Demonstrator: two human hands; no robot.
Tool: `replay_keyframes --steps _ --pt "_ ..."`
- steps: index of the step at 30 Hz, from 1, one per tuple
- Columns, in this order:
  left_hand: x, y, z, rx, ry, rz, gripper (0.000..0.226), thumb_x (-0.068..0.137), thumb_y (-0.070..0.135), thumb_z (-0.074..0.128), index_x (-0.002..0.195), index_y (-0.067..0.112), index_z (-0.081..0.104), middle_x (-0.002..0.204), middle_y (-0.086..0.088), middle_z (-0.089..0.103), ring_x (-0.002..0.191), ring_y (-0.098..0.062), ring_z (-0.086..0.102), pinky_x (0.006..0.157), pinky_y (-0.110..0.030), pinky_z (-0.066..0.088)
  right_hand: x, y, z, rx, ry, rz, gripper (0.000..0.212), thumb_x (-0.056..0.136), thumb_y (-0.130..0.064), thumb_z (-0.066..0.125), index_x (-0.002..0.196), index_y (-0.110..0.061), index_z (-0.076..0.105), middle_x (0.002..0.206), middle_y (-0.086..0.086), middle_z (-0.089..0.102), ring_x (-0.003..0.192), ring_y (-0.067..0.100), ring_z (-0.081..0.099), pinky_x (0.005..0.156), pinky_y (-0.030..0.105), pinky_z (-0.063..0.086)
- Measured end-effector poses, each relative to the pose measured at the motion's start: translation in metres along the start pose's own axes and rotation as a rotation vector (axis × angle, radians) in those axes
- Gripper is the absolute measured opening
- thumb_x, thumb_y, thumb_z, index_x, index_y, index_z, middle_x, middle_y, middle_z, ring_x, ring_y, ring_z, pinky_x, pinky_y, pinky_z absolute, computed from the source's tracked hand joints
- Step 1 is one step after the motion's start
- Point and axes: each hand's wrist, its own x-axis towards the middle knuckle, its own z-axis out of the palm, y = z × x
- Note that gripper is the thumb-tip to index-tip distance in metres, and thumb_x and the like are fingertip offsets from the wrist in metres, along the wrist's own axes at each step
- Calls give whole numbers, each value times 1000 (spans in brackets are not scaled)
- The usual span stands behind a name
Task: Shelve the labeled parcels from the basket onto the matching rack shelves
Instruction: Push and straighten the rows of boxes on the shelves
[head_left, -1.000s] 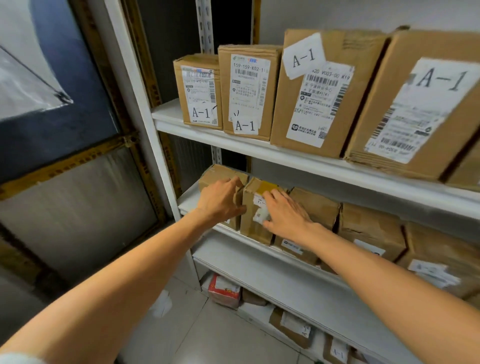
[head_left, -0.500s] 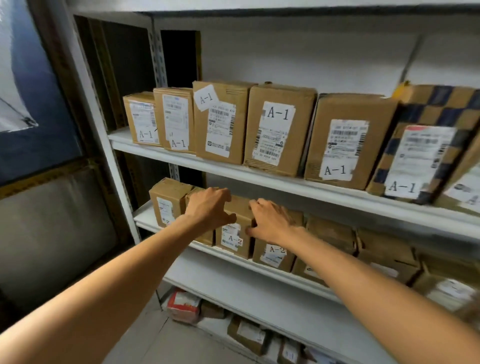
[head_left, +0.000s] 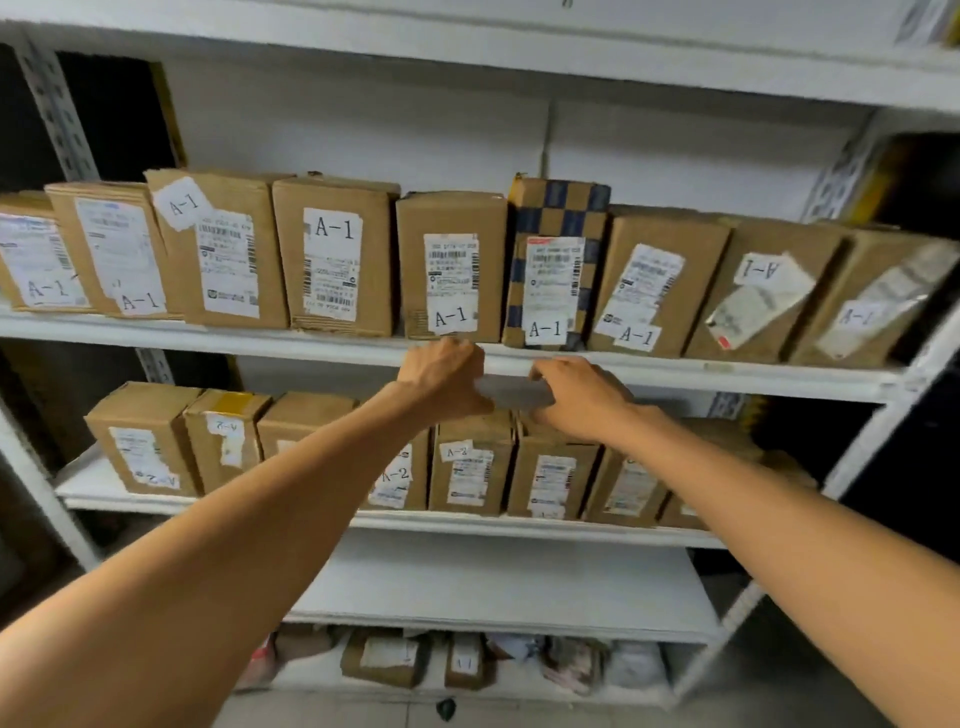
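Note:
Brown parcels labeled A-1 (head_left: 332, 254) stand in a row on the upper rack shelf (head_left: 260, 347). Parcels labeled A-2 (head_left: 470, 467) line the shelf below (head_left: 467, 521). My left hand (head_left: 445, 379) hovers in front of the upper shelf's edge, above the A-2 row, fingers curled and holding nothing. My right hand (head_left: 582, 397) lies palm down with straight fingers over the top of an A-2 parcel (head_left: 553, 480); whether it touches the parcel I cannot tell. No basket is in view.
A bare white shelf board (head_left: 493, 582) lies under the A-2 row. Several small parcels (head_left: 384, 657) sit on the lowest level near the floor. White rack uprights (head_left: 883, 431) frame the right side, and another shelf (head_left: 467, 57) runs overhead.
The view has swung right and up along the rack. Both hands have left the leftmost A-2 parcels and moved right along the row; the left hand has risen to the upper shelf's edge.

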Motion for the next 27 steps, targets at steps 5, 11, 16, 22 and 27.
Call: replay_keyframes --steps 5,11,16,22,27 --pt "29 81 -14 40 17 75 44 78 48 69 114 24 61 102 0 65 85 -20 60 65 -28 44 -25 71 -34 3 63 74 42 88 -23 65 124 -8 50 127 12 52 116 25 47 87 31 39" --pt "86 175 -38 -3 115 99 43 77 46 71 113 24 63 107 -1 66 87 -21 60 67 -29 42 -39 160 -87 -29 155 83 44 89 -21 64 128 -8 50 130 9 50 124 26 45 85 26 35" --pt "145 264 -58 -105 292 173 35 78 39 74 107 23 65 104 3 68 88 -18 64 67 -27 51 -46 251 -137 -90 243 108 46 90 -21 62 131 -7 48 134 10 49 126 25 45 93 27 37" --pt "209 330 -60 38 423 279 81 73 47 77 140 23 37 137 -3 43 124 -21 42 98 -34 42 -44 343 -167 -54 444 84 60 84 -12 70 136 -8 41 146 11 32 134 31 37 109 39 34" --pt "247 341 -50 161 202 215 105 63 60 78 148 27 26 150 -5 33 138 -29 26 115 -45 22 -14 392 -182 -239 497 98 92 76 -24 79 148 -11 24 153 11 21 140 30 26 111 43 31"
